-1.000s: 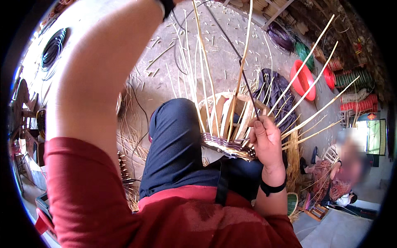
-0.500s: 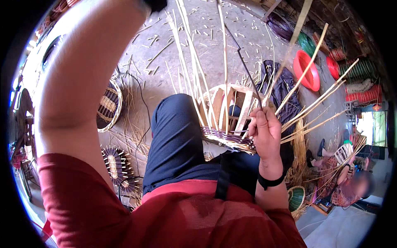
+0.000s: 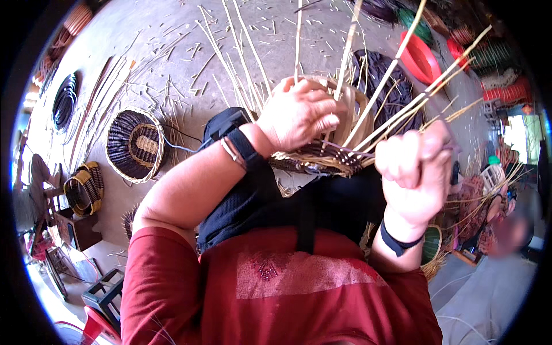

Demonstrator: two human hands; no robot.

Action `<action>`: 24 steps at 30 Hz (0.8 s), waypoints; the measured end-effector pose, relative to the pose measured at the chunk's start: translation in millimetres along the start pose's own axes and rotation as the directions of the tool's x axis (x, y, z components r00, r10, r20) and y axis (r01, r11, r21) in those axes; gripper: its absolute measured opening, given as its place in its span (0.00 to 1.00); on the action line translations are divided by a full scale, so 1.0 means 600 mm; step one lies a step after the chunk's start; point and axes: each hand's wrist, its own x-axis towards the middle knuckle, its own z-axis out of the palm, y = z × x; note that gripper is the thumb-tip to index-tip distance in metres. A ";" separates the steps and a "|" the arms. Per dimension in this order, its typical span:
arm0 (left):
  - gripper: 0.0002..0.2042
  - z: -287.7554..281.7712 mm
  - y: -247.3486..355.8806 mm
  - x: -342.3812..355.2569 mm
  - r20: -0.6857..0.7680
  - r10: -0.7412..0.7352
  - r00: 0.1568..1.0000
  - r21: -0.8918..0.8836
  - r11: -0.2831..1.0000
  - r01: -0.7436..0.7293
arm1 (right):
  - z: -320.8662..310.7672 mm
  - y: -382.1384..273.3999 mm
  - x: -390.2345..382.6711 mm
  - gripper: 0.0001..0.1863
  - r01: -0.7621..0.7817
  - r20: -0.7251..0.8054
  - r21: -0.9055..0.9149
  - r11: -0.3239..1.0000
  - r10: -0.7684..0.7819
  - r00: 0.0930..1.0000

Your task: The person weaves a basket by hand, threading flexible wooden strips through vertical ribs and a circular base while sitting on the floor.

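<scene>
An unfinished wicker basket [image 3: 313,160] sits at my lap, its wall woven of dark strands. Long pale stakes [image 3: 384,86] fan up and outward from it. My left hand [image 3: 302,115] lies over the far-left side of the basket, fingers bent around its stakes; the fingertips are partly hidden. To the right of the wall I raise my right hand [image 3: 417,172] in a fist closed on a thin dark weaving strand [image 3: 440,106]. Part of this strand shows above the fist, blurred, and it appears to run toward the weave.
A finished-looking dark and pale basket [image 3: 136,145] stands on the floor at left, near a yellow-black basket [image 3: 84,188]. Cut bits and rods litter the concrete. A red basin [image 3: 420,57] and dark cloth [image 3: 397,106] lie beyond. Another person [image 3: 489,213] sits at far right.
My left arm has come down from high at the upper left, and its hand is on the basket. My right hand has moved right and away from the wall, its fingers tightened into a fist.
</scene>
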 end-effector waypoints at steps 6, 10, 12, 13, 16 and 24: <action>0.16 -0.011 -0.056 -0.002 -0.009 0.012 1.000 0.004 1.000 -0.012 | -0.082 -0.007 -0.111 0.18 -0.227 -0.257 -0.178 0.958 0.178 0.950; 0.13 0.019 -0.029 0.003 -0.037 0.041 0.998 -0.052 0.998 -0.043 | -0.173 0.013 -0.159 0.21 -0.115 -0.398 0.160 0.980 0.171 0.901; 0.12 0.001 -0.038 -0.003 -0.019 0.034 0.999 -0.123 0.992 -0.036 | -0.178 0.014 -0.133 0.24 -0.125 -0.360 0.082 0.989 0.146 0.922; 0.12 -0.004 -0.033 -0.013 -0.029 0.063 0.998 -0.071 0.995 -0.065 | -0.181 0.011 -0.131 0.25 -0.122 -0.333 0.077 0.990 0.141 0.932; 0.17 -0.021 0.027 -0.041 0.003 -0.027 1.000 0.067 0.997 0.026 | -0.189 0.003 -0.118 0.24 -0.156 -0.343 0.079 0.985 0.174 0.923; 0.43 0.038 0.127 -0.115 0.015 -0.222 0.975 0.167 0.962 0.216 | -0.116 -0.020 0.089 0.19 0.108 -0.349 -0.500 0.859 -0.314 0.883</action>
